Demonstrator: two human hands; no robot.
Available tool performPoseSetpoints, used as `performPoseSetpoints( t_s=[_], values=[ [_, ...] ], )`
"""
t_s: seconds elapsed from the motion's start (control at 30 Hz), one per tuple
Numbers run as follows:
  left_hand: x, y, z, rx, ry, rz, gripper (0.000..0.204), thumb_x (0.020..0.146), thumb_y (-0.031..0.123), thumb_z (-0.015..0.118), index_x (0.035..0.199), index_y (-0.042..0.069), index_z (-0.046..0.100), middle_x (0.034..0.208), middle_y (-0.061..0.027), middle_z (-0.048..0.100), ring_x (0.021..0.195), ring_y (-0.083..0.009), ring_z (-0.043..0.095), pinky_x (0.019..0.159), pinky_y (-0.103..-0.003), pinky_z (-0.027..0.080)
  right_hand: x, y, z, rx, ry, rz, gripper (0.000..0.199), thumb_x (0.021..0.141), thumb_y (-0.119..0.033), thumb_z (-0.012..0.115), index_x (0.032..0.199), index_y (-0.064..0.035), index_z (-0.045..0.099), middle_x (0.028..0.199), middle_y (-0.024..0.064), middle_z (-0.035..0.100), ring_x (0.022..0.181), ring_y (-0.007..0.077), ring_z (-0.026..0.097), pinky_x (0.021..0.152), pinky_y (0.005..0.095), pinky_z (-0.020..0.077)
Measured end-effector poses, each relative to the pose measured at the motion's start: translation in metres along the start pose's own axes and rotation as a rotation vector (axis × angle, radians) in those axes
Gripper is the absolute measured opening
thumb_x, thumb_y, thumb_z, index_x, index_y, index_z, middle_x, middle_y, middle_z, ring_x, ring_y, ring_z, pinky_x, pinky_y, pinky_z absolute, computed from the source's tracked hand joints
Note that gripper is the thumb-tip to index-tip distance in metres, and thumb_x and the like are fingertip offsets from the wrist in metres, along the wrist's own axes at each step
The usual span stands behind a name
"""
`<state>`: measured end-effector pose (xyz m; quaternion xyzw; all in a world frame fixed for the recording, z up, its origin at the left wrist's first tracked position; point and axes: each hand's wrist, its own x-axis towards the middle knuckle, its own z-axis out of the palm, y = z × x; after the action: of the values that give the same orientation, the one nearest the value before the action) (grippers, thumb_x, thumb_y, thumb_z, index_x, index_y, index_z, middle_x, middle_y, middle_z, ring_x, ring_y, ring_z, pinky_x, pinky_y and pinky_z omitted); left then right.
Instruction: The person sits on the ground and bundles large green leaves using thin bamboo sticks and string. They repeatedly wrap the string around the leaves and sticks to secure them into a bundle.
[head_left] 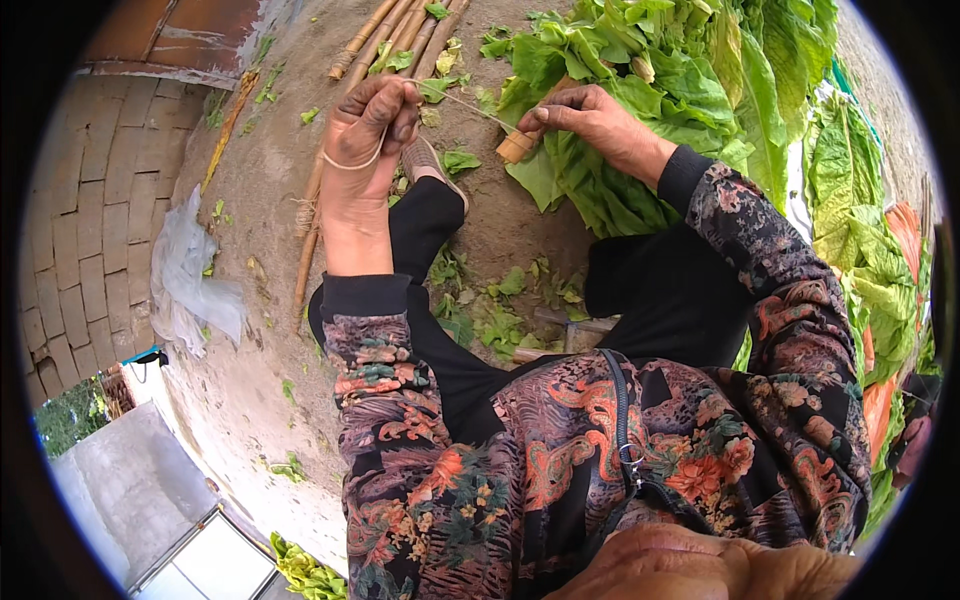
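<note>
My left hand [372,125] is raised and closed, pinching a thin pale string [462,103] between thumb and fingers. Part of the string loops around the back of this hand near the wrist. From the fingertips it runs taut, down to the right, to the cut end of a bamboo pole [517,147]. There my right hand [598,122] is closed on the pole, thumb and forefinger at the string. Large green leaves [690,110], probably tobacco, hang thickly along the pole and cover most of it. What the right hand's lower fingers do is hidden.
Several bare bamboo poles [400,40] lie on the dirt ground ahead. Leaf scraps [500,310] litter the ground between my legs. A crumpled plastic sheet [195,270] lies at left, by brick paving [95,220]. More leaves [850,200] are heaped at right.
</note>
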<state>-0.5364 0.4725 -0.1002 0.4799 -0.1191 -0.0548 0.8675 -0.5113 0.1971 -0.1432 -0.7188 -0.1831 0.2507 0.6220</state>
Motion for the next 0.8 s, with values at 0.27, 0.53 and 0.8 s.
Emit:
performPoseSetpoints(
  t_s=[0.27, 0.53, 0.8],
  values=[
    [0.027, -0.033, 0.017, -0.053, -0.167, 0.019, 0.018, 0.087, 0.018, 0.065, 0.092, 0.002, 0.067, 0.07, -0.0034, 0.059, 0.056, -0.0068, 0.047, 0.048, -0.019, 0.034, -0.001, -0.011, 0.005, -0.363, -0.203, -0.221, 0.028, 0.086, -0.025, 0.061, 0.102, -0.0026, 0.067, 0.108, 0.0127, 0.063, 0.096, 0.0222, 0.06, 0.088, 0.0333, 0.0448],
    [0.028, -0.044, -0.013, 1.458, -0.175, -0.161, 0.041, 0.085, 0.036, 0.063, 0.106, 0.001, 0.065, 0.094, -0.015, 0.067, 0.087, -0.0239, 0.063, 0.077, -0.036, 0.048, -0.002, -0.028, -0.039, -1.217, 0.338, -0.212, 0.024, 0.085, -0.029, 0.061, 0.084, -0.0061, 0.068, 0.076, 0.005, 0.062, 0.068, 0.0247, 0.058, 0.067, 0.0324, 0.0456],
    [0.037, -0.033, 0.029, 1.139, -0.031, -0.06, 0.029, 0.084, 0.024, 0.062, 0.108, 0.009, 0.065, 0.096, -0.0096, 0.068, 0.085, -0.0252, 0.064, 0.076, -0.034, 0.049, -0.005, -0.071, -0.055, 0.002, 0.297, -0.22, 0.029, 0.091, -0.03, 0.056, 0.083, -0.0042, 0.066, 0.073, 0.0011, 0.06, 0.067, 0.0089, 0.053, 0.067, 0.0228, 0.0418]
  ],
)
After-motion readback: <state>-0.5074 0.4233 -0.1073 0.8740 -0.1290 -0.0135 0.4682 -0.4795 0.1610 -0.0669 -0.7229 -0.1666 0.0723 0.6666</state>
